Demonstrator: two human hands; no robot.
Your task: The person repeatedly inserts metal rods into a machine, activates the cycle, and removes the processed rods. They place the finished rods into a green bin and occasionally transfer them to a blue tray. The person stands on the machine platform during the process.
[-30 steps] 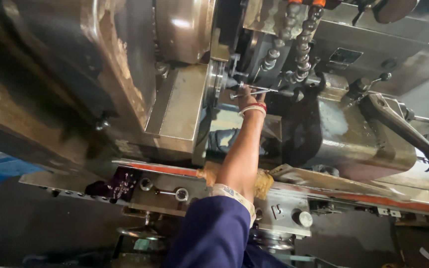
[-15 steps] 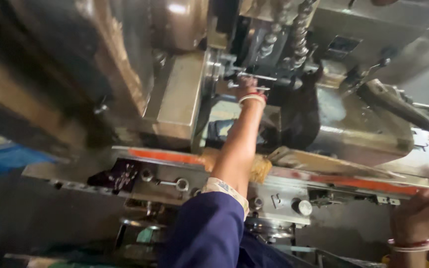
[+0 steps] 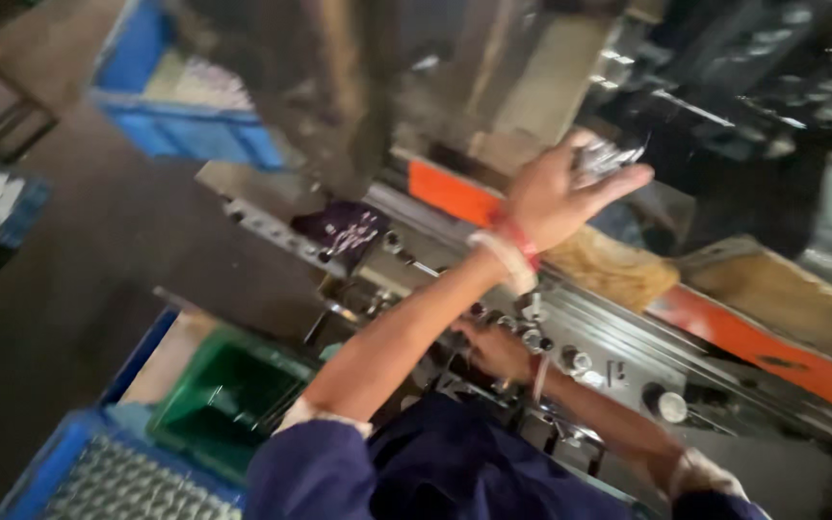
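- The left hand (image 3: pixel 556 197) is up in front of the machine, fingers curled loosely around a small shiny metal part (image 3: pixel 607 156). The part sits between the fingertips and palm, right at the upper edge of the hand, just above the orange strip (image 3: pixel 450 191) on the machine front.
- The picture is pretty blurry there, so I can't make out the part's exact shape, just bright silvery glints. Looks like a little machined piece.
- The right hand (image 3: pixel 498 349) is lower down, resting on the control panel (image 3: pixel 618 361) among the round knobs and buttons. Can't tell if it's closed on a knob or just pressing flat, as the fingers are half hidden by the left forearm.
- My take on the part: small, rigid and light for its size, probably a bit slick if there's oil or coolant on it. It won't bend or crush, but it could slip out of a loose grip. I'd pinch it across the body with thumb and two fingers rather than by any thin end.
- There's a yellowish rag or brush-like wad (image 3: pixel 613 268) lying on the ledge just under the left hand.
- Lower left there's a green bin (image 3: pixel 228 395) sitting inside a blue crate (image 3: pixel 89 462), with a ribbed tray next to it. Another blue crate (image 3: pixel 190 106) is further back up top.
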